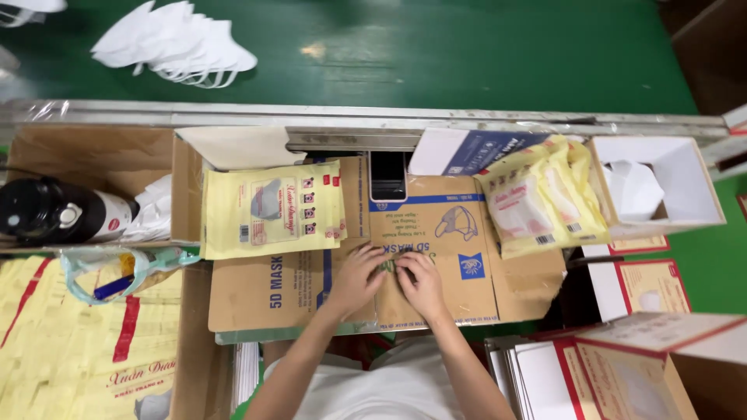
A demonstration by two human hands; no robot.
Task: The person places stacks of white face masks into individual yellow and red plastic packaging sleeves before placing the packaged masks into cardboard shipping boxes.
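Left hand: my left hand lies palm down on the flattened brown cardboard sheet, fingers curled towards the middle; I cannot tell whether it pinches anything.
Right hand: my right hand sits just beside the left, fingertips almost meeting it, pressed on the same cardboard; whether it holds something small is too fine to see.
Cardboard: it covers the bench in front of me, and both hands rest near its nearer edge.
Near containers: folded white and red cartons are stacked at my right; a sack of yellow printed bags fills the left.
Yellow pouches: one flat yellow packet lies just left of and beyond the hands; a pile of similar yellow packets lies to the right, both well apart from my fingers.
Open white box: the open white carton at far right holds a white mask.
Room: bare cardboard between the two packet piles gives space around the hands.
Phone: a dark phone stands beyond the hands.
Far: a heap of white masks rests on the green belt past the metal rail.
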